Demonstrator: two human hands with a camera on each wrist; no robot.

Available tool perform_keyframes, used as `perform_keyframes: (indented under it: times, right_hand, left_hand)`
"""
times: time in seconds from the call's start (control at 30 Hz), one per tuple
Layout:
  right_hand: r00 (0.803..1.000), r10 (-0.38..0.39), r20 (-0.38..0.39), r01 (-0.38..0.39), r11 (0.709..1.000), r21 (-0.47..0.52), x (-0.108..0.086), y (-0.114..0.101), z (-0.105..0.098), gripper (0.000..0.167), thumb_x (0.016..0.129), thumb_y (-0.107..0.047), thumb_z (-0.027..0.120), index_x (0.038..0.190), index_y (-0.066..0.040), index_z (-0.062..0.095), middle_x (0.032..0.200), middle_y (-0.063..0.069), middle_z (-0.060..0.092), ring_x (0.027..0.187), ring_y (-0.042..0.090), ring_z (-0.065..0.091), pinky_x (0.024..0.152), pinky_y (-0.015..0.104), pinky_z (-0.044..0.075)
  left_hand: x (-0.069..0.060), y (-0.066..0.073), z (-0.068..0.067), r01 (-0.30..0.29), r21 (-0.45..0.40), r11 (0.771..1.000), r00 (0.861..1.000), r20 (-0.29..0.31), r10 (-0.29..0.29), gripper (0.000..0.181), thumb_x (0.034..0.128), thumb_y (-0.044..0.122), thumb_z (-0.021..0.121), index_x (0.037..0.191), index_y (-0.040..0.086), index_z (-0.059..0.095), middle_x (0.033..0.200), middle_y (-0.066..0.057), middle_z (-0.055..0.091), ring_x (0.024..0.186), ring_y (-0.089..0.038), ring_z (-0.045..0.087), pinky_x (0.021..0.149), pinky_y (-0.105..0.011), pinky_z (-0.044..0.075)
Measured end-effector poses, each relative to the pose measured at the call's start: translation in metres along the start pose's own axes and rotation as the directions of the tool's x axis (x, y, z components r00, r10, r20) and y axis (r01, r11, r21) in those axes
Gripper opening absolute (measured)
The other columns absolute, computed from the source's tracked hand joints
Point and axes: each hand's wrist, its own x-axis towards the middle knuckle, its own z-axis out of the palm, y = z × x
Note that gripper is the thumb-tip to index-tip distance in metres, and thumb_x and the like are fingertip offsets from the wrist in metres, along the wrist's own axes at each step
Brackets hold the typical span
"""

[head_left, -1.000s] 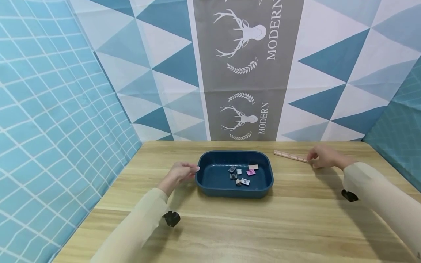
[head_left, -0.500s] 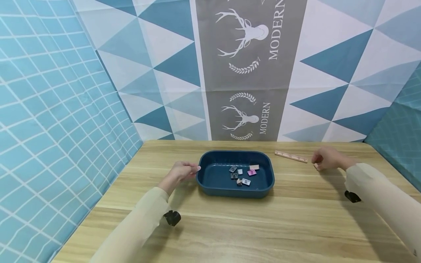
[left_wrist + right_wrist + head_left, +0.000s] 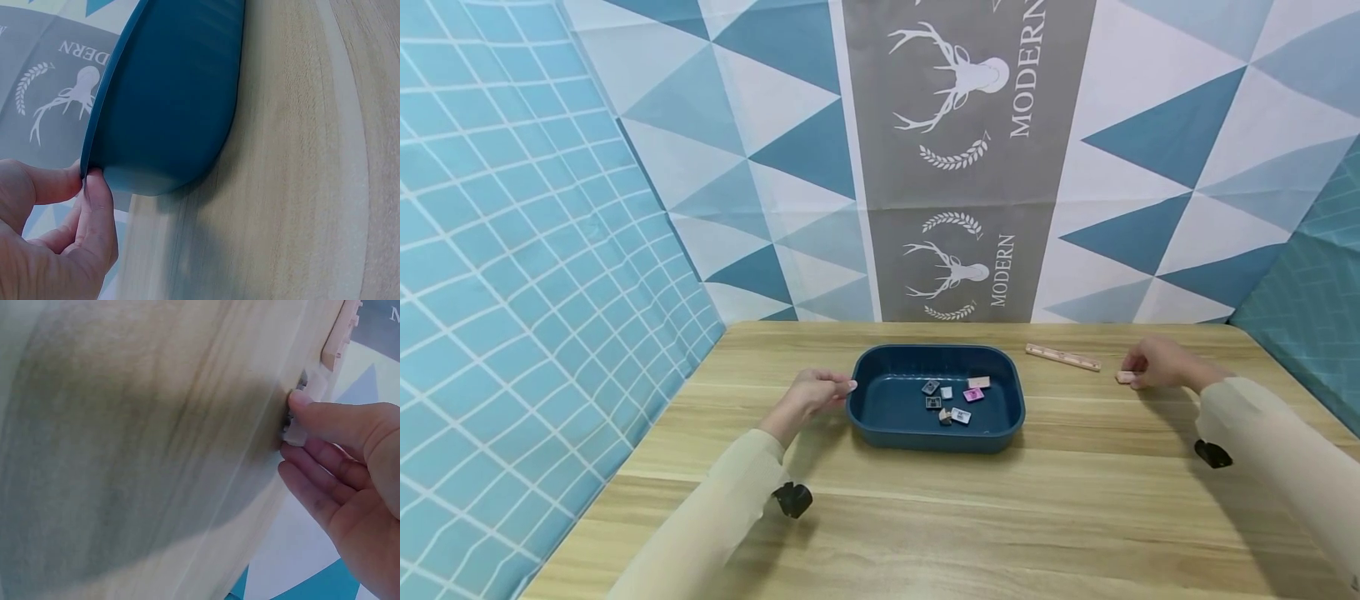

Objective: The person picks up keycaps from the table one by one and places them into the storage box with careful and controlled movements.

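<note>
My left hand point(image 3: 811, 393) pinches the left rim of a dark blue basin point(image 3: 936, 442) between thumb and fingers; the left wrist view shows this grip on the rim. Several small blocks lie inside, among them a pink block point(image 3: 973, 394), a white block point(image 3: 960, 415) and a black block point(image 3: 933, 402). Over on the right, my right hand point(image 3: 1159, 364) pinches a small pale pink block point(image 3: 1124, 377) at the table surface. The right wrist view shows dark parts on this block point(image 3: 295, 432), partly hidden by the thumb. A pale pink notched strip point(image 3: 1063, 357) lies left of that hand.
The wooden table point(image 3: 880, 517) carries the basin near its back edge. Behind it hangs a patterned cloth point(image 3: 955, 167) with deer heads and triangles. A blue grid-patterned cloth point(image 3: 512, 250) stands along the left side.
My right hand has shifted a little right, away from the strip's end, and a small pale block has come into sight at its fingertips. The left hand and basin stay put.
</note>
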Motion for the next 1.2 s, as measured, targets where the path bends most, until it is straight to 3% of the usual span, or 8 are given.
perform_keyframes:
  times: [0.23, 0.53, 0.8, 1.2]
  right_hand:
    - [0.999, 0.044, -0.015, -0.044, 0.998, 0.035, -0.003, 0.002, 0.003, 0.008, 0.075, -0.001, 0.077, 0.081, -0.001, 0.072, 0.075, 0.004, 0.069, 0.067, 0.012, 0.054, 0.058, 0.027, 0.05]
    - [0.999, 0.048, -0.004, -0.048, 0.997, 0.053, -0.005, 0.002, 0.001, 0.008, 0.073, 0.001, 0.077, 0.079, 0.001, 0.071, 0.073, 0.005, 0.067, 0.067, 0.013, 0.055, 0.059, 0.029, 0.051]
    - [1.0, 0.014, -0.01, -0.014, 1.0, 0.021, 0.003, -0.001, -0.003, 0.009, 0.071, 0.001, 0.078, 0.075, 0.002, 0.07, 0.07, 0.006, 0.068, 0.065, 0.013, 0.058, 0.058, 0.031, 0.052]
    - [1.0, 0.021, 0.004, -0.021, 1.0, -0.005, 0.004, 0.0, -0.003, 0.011, 0.071, 0.002, 0.079, 0.075, 0.002, 0.068, 0.07, 0.007, 0.067, 0.067, 0.016, 0.057, 0.061, 0.034, 0.053]
  left_hand:
    - [0.0, -0.002, 0.001, -0.001, -0.009, 1.0, 1.0, -0.001, 0.001, 0.031, 0.0915, 0.007, 0.064, 0.119, -0.007, 0.059, 0.106, -0.01, 0.062, 0.082, -0.009, 0.06, 0.084, -0.024, 0.058]
    - [0.0, 0.0, 0.003, -0.007, 0.039, 0.999, 1.0, -0.001, 0.007, 0.029, 0.0927, 0.008, 0.062, 0.118, -0.006, 0.06, 0.109, -0.012, 0.062, 0.082, -0.01, 0.061, 0.099, -0.037, 0.053]
    - [0.001, 0.001, 0.001, -0.01, 0.05, 0.999, 1.0, 0.001, 0.01, 0.029, 0.0922, 0.006, 0.062, 0.118, -0.007, 0.059, 0.1, -0.008, 0.062, 0.076, -0.007, 0.06, 0.093, -0.032, 0.057]
    - [0.001, 0.003, -0.001, -0.018, 0.068, 0.998, 1.0, 0.017, 0.017, 0.032, 0.0927, 0.007, 0.061, 0.12, -0.008, 0.057, 0.098, -0.006, 0.062, 0.073, -0.004, 0.06, 0.086, -0.026, 0.058]
